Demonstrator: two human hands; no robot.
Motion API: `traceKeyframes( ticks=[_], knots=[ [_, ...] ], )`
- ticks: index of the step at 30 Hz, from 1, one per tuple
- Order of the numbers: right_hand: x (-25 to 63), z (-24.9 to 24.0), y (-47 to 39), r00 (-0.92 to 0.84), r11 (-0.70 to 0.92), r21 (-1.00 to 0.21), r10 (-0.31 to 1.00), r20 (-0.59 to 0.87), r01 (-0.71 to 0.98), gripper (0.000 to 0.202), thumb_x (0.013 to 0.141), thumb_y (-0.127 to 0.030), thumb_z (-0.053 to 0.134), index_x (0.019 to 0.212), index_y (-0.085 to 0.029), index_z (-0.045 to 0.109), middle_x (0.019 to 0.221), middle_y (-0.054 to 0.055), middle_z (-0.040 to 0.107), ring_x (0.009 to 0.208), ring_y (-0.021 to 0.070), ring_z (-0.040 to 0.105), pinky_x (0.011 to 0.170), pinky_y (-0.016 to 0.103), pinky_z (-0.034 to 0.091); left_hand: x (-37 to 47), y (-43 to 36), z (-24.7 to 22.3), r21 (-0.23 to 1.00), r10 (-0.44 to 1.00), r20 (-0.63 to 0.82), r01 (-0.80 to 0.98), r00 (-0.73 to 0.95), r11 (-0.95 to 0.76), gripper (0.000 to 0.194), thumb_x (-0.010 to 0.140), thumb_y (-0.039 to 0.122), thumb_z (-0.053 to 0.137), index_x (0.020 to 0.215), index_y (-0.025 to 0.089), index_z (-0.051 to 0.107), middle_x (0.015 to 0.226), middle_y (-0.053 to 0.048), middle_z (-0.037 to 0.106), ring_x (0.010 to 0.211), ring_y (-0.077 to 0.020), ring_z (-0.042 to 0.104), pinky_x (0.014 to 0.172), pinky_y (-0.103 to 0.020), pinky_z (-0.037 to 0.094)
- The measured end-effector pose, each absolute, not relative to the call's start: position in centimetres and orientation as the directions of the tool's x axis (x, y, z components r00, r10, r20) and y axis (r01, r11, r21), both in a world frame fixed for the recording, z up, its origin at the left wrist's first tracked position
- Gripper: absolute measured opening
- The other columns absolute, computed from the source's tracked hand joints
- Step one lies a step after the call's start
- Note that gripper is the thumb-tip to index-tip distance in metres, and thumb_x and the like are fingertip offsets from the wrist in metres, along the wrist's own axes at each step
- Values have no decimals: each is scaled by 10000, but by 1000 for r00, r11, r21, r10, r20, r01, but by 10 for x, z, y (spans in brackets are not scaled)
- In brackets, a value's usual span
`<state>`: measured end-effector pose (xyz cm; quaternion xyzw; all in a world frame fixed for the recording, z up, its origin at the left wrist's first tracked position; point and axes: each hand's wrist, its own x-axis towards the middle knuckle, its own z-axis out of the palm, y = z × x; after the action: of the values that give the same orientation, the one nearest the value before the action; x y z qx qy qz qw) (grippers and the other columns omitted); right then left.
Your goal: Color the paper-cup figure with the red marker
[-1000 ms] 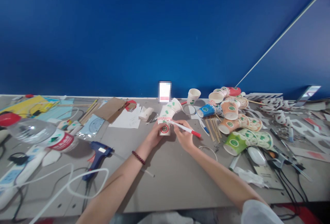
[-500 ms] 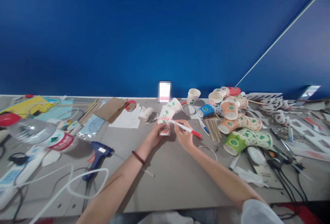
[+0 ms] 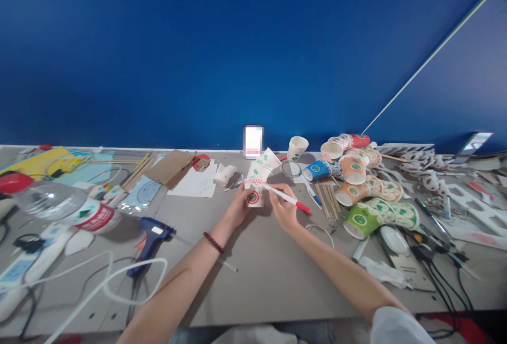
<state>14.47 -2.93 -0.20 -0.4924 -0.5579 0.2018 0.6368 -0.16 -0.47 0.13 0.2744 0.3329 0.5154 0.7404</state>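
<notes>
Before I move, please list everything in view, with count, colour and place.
Joined paper cups: one set, white, centre
Slim plastic pen: one, white and red, centre
Upright paper cup: one, white, rear
Patterned paper cups: several, multicoloured, right
Thin wooden sticks: several, tan, right
Blurred screen: one, white, rear
Plastic glue gun: one, blue, left
Plastic bottle: one, clear, left
Flat cardboard: one, brown, left
Power strip: one, white, left
Small clutter: uncountable, mixed, both sides
Flat tabletop: one, grey, below
Left hand, right hand: two, bare, centre
</notes>
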Motion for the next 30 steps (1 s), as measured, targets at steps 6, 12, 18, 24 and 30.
traceKeyframes(
  ticks=[6,12,18,24,30],
  knots=[
    [144,-2,-32,261,436,-846,816,515,307,181,892,-396,641,896,-221,689,848,59,750,798,227,707,747,382,583,-1,-8,8,785,946,-174,-541,275,302,376,723,268,801,1070,167,699,1010,-79,750,906,-215,679,851,-343,516],
    [144,2,-32,258,468,-831,799,544,301,139,896,-348,637,907,-219,688,911,71,769,851,229,724,798,387,586,1,-8,6,786,946,-219,-531,238,316,411,691,239,826,1070,191,673,978,-63,739,870,-198,674,787,-305,519],
    [145,1,-30,252,432,-839,817,519,330,148,877,-349,644,890,-215,706,860,58,771,795,225,723,753,372,587,1,-7,6,776,941,-227,-538,250,330,468,688,246,834,1113,153,664,1018,-89,737,873,-189,681,790,-293,527],
    [145,0,-30,248,429,-823,809,534,372,131,875,-341,644,887,-227,708,865,54,776,811,230,729,769,384,587,0,-7,6,775,944,-221,-543,247,324,473,672,248,848,1102,161,674,1003,-83,741,870,-199,688,795,-304,528],
    [144,1,-30,249,422,-824,811,530,379,133,869,-342,643,881,-226,707,855,52,778,784,223,725,754,373,588,0,-7,6,774,942,-221,-542,252,327,563,654,265,868,1160,138,657,986,-91,743,851,-213,690,793,-324,513]
  ],
)
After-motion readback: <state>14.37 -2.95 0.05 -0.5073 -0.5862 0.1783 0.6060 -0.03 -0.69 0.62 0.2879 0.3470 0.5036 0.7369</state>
